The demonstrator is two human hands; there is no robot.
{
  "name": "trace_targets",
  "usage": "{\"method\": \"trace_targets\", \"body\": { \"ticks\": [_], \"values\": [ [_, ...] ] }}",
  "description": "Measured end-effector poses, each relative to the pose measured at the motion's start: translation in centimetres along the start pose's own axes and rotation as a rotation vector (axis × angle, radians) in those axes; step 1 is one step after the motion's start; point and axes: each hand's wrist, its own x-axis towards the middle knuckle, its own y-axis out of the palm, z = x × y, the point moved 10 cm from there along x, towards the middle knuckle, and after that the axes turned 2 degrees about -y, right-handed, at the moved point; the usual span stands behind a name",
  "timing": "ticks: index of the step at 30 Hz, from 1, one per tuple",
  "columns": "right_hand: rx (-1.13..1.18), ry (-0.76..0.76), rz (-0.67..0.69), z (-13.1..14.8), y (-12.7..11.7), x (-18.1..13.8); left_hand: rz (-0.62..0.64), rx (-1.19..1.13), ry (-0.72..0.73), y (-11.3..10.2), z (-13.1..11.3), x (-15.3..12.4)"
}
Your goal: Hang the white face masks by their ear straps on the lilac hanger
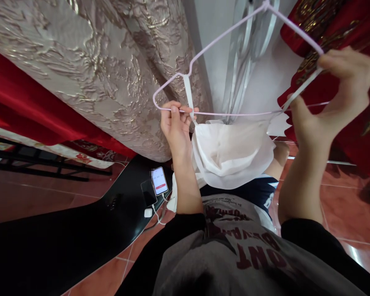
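Observation:
A pale pink clothes hanger is held up in front of me, with a white garment with thin straps hanging from it. The garment's left strap loops over the notch in the hanger's left shoulder. My left hand is closed round the hanger's lower bar, its fingertips beside that strap. At the right, my right hand pinches the other strap against the hanger's right arm and stretches it upward. The right end of the hanger is partly hidden behind this hand.
Left of me hangs a shiny beige embossed fabric, with red cloth beyond it. More red cloth with gold trim hangs at the right. On a black bench lie a lit phone, a dark phone and a small white case.

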Motion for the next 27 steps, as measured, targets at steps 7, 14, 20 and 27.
{"method": "trace_targets", "body": {
  "ticks": [7, 14, 20, 27],
  "values": [
    [0.288, 0.124, 0.378, 2.8, 8.0, -2.6, 0.033, -0.019, -0.044, 0.5, 0.7, -0.6],
    [0.137, 0.252, 0.441, 1.2, 10.5, -6.6, 0.287, 0.102, -0.277, 1.3, 0.7, -2.4],
    [0.141, 0.243, 0.431, 2.1, 10.1, -6.3, 0.295, 0.276, -0.174, 0.5, -2.2, -2.6],
    [0.126, 0.246, 0.414, 2.2, 10.2, -6.4, 0.403, 0.233, -0.236, 2.4, -3.0, -3.7]
  ]
}}
